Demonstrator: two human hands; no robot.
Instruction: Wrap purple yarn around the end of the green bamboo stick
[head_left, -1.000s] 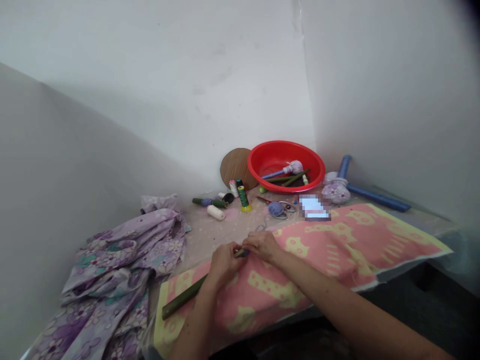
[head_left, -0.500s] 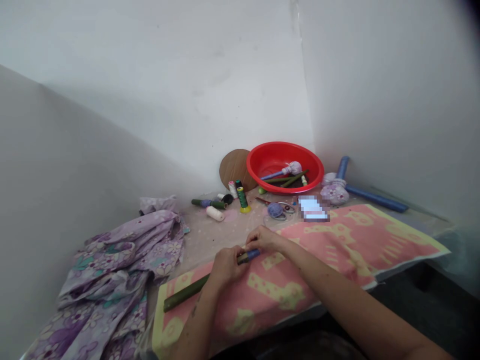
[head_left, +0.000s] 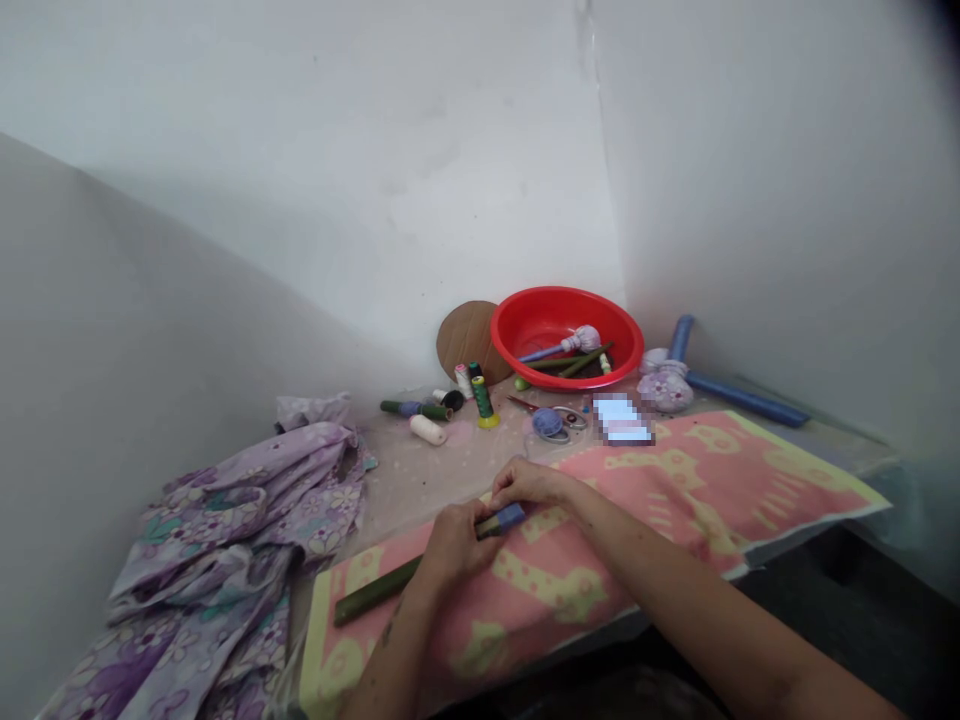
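Left hand closed around a bamboo stick; right hand curled over the stick's far end, with neither hand open and both gripping the same stick. Stick slanted just above a pink towel, far end at 1 o'clock from the left hand, long green length running back toward 7 o'clock. Around that far end, a short blue wrap, probably cloth, though the view is too coarse to be sure. Done so far: that short blue stretch. Left: the long green length, bare along all its visible run.

At 12 o'clock, a red basin holding a blue-covered stick topped by a stuffed bundle, plus 2 or more bare green sticks. Behind it, a cardboard disc. At 1 o'clock, a floral bundle and blue tubes. On the table at 11 o'clock, a green spool and a white spool; nearer 12 o'clock, scissors and a blue ball. At 9 o'clock, a heap of purple floral cloth.
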